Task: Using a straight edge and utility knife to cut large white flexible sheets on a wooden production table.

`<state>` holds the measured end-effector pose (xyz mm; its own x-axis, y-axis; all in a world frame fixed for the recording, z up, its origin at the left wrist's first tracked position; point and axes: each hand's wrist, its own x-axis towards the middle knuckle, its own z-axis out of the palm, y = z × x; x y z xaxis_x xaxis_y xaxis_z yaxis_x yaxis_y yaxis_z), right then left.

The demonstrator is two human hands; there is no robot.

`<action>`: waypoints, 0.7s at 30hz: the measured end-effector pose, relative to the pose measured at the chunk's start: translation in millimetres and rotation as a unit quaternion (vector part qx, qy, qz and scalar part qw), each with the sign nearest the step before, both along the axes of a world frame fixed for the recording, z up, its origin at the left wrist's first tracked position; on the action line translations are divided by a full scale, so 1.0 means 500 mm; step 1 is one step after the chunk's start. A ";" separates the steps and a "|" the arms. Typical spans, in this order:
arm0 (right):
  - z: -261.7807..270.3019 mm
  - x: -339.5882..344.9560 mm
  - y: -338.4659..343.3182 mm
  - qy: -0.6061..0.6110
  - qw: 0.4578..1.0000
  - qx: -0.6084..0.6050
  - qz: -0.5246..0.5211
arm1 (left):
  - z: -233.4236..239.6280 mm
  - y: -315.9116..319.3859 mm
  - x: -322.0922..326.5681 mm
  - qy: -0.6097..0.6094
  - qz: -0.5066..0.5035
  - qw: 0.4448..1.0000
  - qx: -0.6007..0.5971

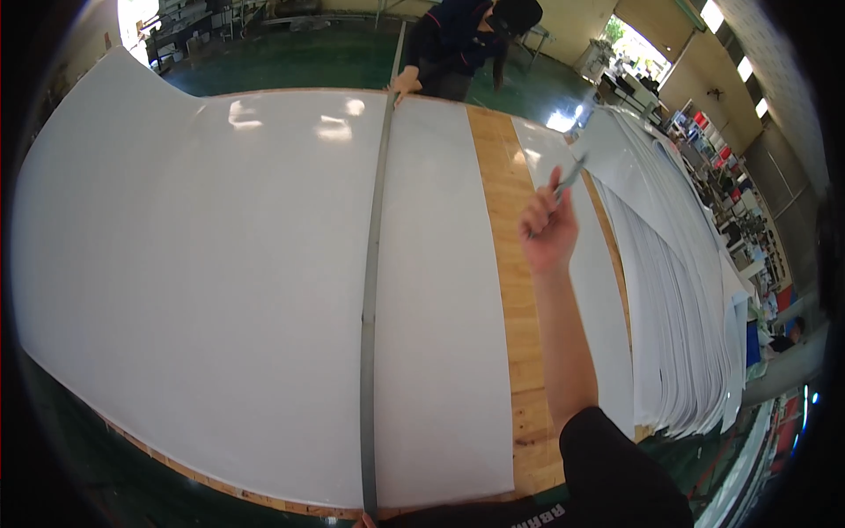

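Note:
A long grey metal straightedge [371, 284] lies across a large glossy white sheet [198, 297] on a wooden table [521, 369]. At the bottom edge of the picture, the fingertips of my left hand [364, 521] hold its near end; the rest of that hand is out of view. My right hand [551, 228] is raised over the right part of the table, closed around a slim grey tool [573, 175]. The tool looks like a utility knife, but it is blurred. Its tip points up and to the right, away from the straightedge.
Across the table, a co-worker [455, 46] leans in, a hand [405, 82] on the straightedge's far end. A narrower white sheet [597, 317] lies right of the bare wood strip. Beyond it is a thick stack of white sheets [673, 330]. The large sheet's far left corner [115, 79] curls up.

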<state>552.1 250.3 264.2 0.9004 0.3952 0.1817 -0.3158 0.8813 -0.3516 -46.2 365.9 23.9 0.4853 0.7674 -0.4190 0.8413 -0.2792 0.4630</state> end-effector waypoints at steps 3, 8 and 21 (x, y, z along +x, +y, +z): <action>0.032 -0.047 -0.003 -0.067 0.991 -0.113 -0.011 | 0.040 0.008 0.020 0.028 -0.019 0.999 -0.035; -0.105 -0.165 -0.015 -0.186 0.554 -0.731 0.353 | -0.011 0.006 -0.006 0.056 0.014 0.995 -0.078; -0.418 -0.558 0.015 0.234 0.815 -0.530 -0.006 | -0.035 0.012 -0.025 0.021 0.027 0.987 -0.154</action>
<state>273.2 258.0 55.4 0.7782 0.0988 -0.6202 -0.6275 0.1647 -0.7610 -58.9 372.1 6.3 0.4237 0.6242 -0.6564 0.8718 -0.0844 0.4825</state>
